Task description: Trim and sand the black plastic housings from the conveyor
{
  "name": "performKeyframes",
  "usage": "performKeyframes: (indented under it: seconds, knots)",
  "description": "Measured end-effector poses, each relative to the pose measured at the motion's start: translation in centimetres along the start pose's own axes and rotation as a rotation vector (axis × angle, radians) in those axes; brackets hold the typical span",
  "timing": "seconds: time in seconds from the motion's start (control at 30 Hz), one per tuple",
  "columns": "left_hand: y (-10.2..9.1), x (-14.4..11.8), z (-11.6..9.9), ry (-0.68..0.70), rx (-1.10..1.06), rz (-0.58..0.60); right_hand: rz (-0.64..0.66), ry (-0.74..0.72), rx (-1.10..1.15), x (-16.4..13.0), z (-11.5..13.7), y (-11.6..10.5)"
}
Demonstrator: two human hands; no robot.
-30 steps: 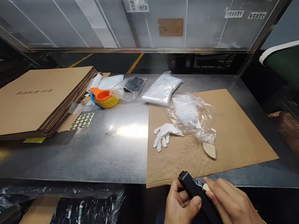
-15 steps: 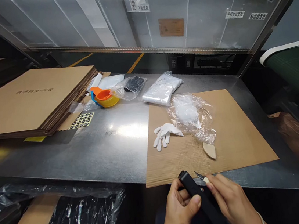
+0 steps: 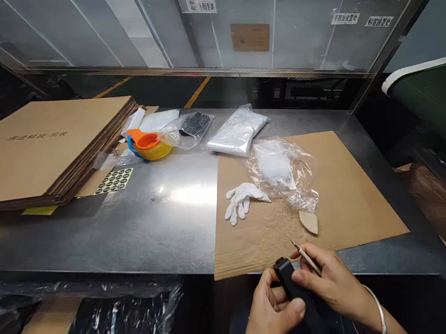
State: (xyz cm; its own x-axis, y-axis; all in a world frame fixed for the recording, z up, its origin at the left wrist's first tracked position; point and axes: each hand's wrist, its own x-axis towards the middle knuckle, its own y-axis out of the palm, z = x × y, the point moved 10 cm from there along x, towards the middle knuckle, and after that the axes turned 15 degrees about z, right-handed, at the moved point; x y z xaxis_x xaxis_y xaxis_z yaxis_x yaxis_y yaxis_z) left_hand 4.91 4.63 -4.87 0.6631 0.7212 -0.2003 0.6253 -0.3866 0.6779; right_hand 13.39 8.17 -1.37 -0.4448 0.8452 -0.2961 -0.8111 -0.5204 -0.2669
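My left hand point(image 3: 270, 309) is closed around a long black plastic part point(image 3: 294, 285), its thumb along the near side and its upper end tilted away from me. In my right hand point(image 3: 332, 279) is a slim craft knife point(image 3: 308, 259) with a pale handle, its thin blade pointing up and left. The right thumb rests against the black part's edge. Beyond my hands, a fan-shaped beige pad point(image 3: 309, 222) lies on a cardboard sheet point(image 3: 354, 187). A white glove point(image 3: 244, 200) and a crumpled clear plastic bag point(image 3: 281, 167) with white contents are on that sheet too.
Stacked flat cardboard point(image 3: 37, 143) stands left on the metal table point(image 3: 162, 208). At the back are yellow and orange cups point(image 3: 154, 146), a bag with a dark item point(image 3: 194, 124) and packed plastic bags point(image 3: 238, 130). Lower left, a box holds wrapped black parts point(image 3: 112, 326).
My right hand has turned, and the knife has swung up off the black part, its blade now over the cardboard. My left hand still grips the part. The view has shifted slightly.
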Motion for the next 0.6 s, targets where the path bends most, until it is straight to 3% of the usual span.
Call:
performKeyframes:
  seconds: [0.07, 0.17, 0.47, 0.6]
  knots:
    - [0.4, 0.0, 0.1, -0.019, 0.001, 0.045, -0.033, 0.022, 0.011, 0.9, -0.9, -0.5]
    - [0.2, -0.2, 0.5, -0.064, 0.017, 0.052, -0.191, 0.061, -0.087, 1.4, -2.5, -2.7]
    - [-1.7, 0.0, 1.5, -0.111, -0.032, -0.087, -0.626, 0.263, -0.525, -2.0, -8.6, -12.0]
    - [-2.4, 0.3, 1.7, -0.101, -0.097, -0.170, -0.753, 0.288, -0.654, -2.9, -10.1, -14.4]
